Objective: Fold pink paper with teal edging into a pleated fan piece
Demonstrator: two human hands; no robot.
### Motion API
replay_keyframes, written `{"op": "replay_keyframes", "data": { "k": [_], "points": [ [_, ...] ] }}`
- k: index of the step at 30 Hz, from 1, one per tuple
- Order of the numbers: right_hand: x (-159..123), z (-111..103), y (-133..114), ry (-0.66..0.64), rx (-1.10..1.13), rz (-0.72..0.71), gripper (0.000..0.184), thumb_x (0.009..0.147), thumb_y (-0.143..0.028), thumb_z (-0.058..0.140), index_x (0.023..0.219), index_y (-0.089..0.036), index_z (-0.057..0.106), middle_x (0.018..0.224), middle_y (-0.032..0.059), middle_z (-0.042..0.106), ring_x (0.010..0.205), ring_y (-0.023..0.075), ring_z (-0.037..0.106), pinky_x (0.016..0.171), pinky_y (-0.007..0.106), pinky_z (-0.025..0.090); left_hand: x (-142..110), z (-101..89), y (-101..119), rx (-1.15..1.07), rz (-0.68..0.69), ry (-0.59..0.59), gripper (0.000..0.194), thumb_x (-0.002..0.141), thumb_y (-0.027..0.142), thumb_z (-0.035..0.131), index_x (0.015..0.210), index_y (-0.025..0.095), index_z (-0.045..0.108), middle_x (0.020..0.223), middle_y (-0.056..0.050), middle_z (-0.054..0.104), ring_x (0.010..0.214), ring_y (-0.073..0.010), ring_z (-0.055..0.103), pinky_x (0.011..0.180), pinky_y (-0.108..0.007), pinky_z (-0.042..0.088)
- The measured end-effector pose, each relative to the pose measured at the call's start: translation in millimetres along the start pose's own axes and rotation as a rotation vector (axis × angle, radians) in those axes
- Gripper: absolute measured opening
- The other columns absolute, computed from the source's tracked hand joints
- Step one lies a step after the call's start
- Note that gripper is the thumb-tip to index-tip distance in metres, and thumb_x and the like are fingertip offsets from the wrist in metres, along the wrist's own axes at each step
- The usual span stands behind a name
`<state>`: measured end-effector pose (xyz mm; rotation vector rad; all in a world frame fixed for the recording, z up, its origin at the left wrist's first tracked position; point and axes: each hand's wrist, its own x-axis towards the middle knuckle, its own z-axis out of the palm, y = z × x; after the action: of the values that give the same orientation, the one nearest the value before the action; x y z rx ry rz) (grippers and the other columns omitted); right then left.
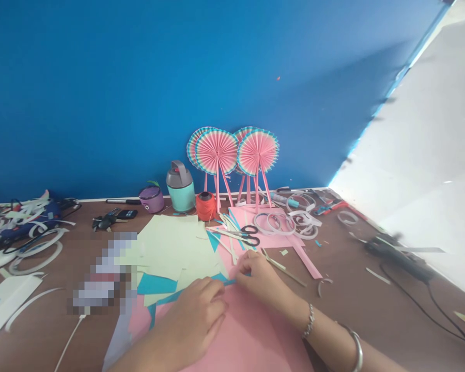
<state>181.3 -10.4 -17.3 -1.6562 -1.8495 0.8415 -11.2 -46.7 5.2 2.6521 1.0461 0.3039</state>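
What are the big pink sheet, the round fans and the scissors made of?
Pink sheet: probably paper, matte and evenly coloured, lying flat.
Fans: folded paper, it seems, dull; crisp pleats spread from the middle.
Scissors: handles look like dark plastic; blades probably metal, being thin and grey.

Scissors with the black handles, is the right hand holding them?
No, the scissors lie beyond the right hand, with no finger through the handle loops.

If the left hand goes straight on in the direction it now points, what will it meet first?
Probably the right hand, close ahead just past a bit of blue paper; the depth is unclear from this single view.
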Motion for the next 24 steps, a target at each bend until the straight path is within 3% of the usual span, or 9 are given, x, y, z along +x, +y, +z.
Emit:
{"op": "replay_keyframes", "data": {
  "k": [5, 24],
  "points": [
    [-1.1, -1.8, -2.6, -0.006, -0.008, 0.012, 0.014, 0.066, -0.013, 0.049, 0.053, -0.017, 0.051, 0.076, 0.0027, 0.055, 0.079, 0.0174, 0.049, 0.07, 0.028, 0.036, 0.1, -3.8, 2.8, 0.027, -0.009, 0.015, 0.021, 0.087, 0.012, 0.043, 0.074, 0.019, 0.059, 0.095, -0.005, 0.057, 0.082, -0.0181, 0.054, 0.068, -0.031, 0.046],
    [-2.1, -3.5, -6.7, -0.007, 0.011, -0.017, 0.015, 0.065, -0.01, 0.051, 0.053, -0.016, 0.055, 0.074, 0.0021, 0.056, 0.08, 0.0169, 0.05, 0.072, 0.026, 0.037, -1.2, 2.5, -1.3, 0.112, 0.053, 0.014, 0.02, 0.086, 0.011, 0.044, 0.086, 0.019, 0.062, 0.126, -0.007, 0.056, 0.098, -0.0239, 0.056, 0.082, -0.04, 0.049]
  ]
}}
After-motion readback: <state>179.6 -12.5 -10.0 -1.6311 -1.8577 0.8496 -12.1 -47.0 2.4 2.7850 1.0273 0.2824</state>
